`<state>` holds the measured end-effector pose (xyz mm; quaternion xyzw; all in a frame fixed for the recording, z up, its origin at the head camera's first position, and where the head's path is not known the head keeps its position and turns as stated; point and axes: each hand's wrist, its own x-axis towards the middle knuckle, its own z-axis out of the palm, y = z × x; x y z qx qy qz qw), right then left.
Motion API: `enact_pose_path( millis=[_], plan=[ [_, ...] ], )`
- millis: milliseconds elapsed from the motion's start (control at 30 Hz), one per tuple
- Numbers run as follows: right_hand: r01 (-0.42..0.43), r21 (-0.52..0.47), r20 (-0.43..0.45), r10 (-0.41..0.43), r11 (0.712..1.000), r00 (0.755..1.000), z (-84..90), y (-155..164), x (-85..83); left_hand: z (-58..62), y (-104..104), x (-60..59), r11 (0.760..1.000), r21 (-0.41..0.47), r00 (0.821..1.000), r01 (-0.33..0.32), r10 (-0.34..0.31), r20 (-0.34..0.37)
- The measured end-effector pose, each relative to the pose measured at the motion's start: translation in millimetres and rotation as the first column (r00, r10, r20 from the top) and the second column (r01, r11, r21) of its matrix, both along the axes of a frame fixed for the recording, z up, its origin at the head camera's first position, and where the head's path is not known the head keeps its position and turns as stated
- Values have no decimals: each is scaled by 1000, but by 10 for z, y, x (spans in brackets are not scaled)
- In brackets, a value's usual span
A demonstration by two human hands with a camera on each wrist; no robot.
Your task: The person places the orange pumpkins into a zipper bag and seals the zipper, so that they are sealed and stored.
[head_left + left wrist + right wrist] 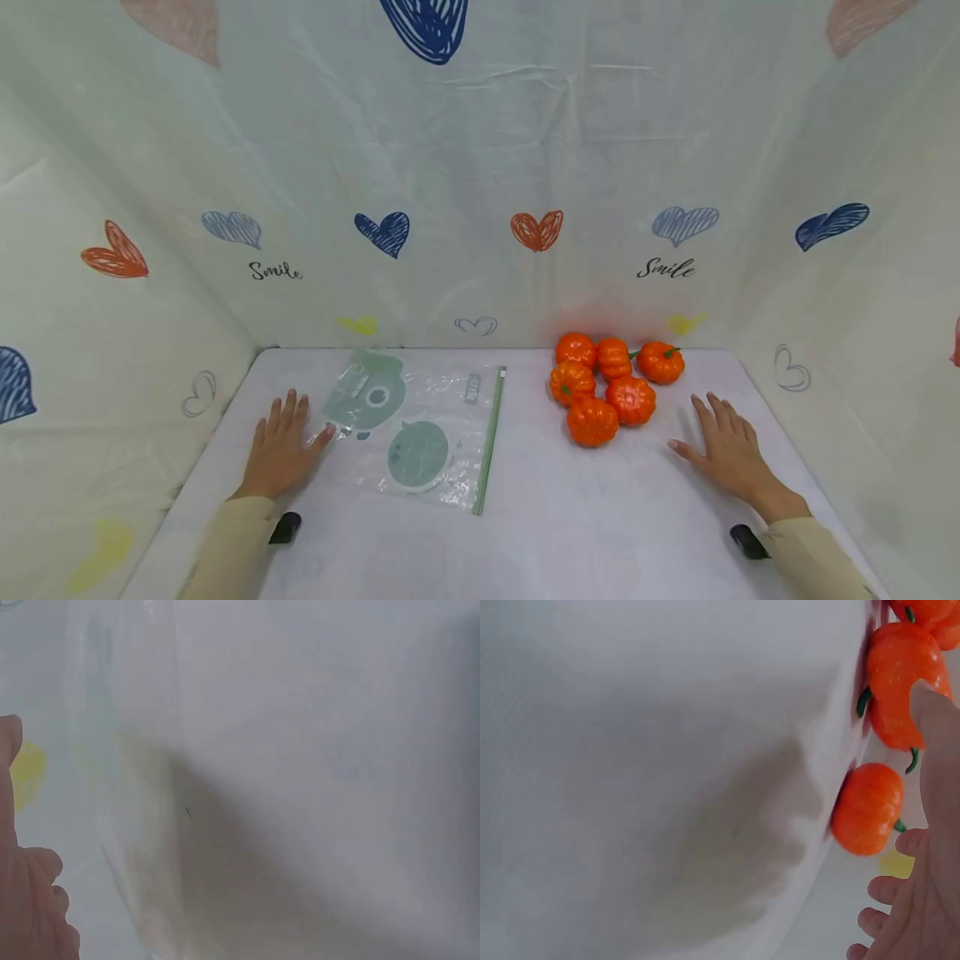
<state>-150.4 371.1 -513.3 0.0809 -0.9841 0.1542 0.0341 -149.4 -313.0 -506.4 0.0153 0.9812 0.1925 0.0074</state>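
I see the table (pixel 525 533) carrying a flat zip bag (pixel 420 437) left of centre, zipper edge toward the middle, and six pumpkins (pixel 611 385) clustered right-rear. Left hand (pixel 279 450) lies flat, fingers straight, thumb tip at the bag's left edge, likely steadying it. Right hand (pixel 727 457) flat and released, holding nothing, just beside the pumpkins, not touching

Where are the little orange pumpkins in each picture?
Head view: the pumpkins, six in a cluster, sit on the white table right of middle, just ahead of the right hand.
Left wrist view: not in it; only the table and the edge of the left hand show.
Right wrist view: pumpkins along the right edge, beside the right hand.
Shared landmark: the white table.
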Motion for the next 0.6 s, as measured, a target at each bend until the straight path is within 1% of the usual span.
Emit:
enact_pose_path(
  millis=[67, 167, 367, 500, 600],
  plan=[
    [-17, 7, -23, 17, 1000, 1000, 9, -49, -11, 10, 57, 6, 1000, -5, 1000, 12, -12, -21],
    [-31, 18, -35, 31, 999, 999, 27, -113, -24, 19, 153, 19, 1000, -8, 998, 29, -30, -54],
    [-47, 17, -32, 47, 999, 998, 60, -209, -60, 23, 381, 30, 998, -20, 993, 66, -67, -96],
    [-53, 25, -41, 54, 998, 998, 74, -268, -96, 7, 555, 41, 995, -31, 988, 95, -98, -119],
    [-63, 36, -65, 65, 997, 996, 70, -310, -135, -8, 690, 58, 992, -27, 981, 123, -126, -148]
  ],
)
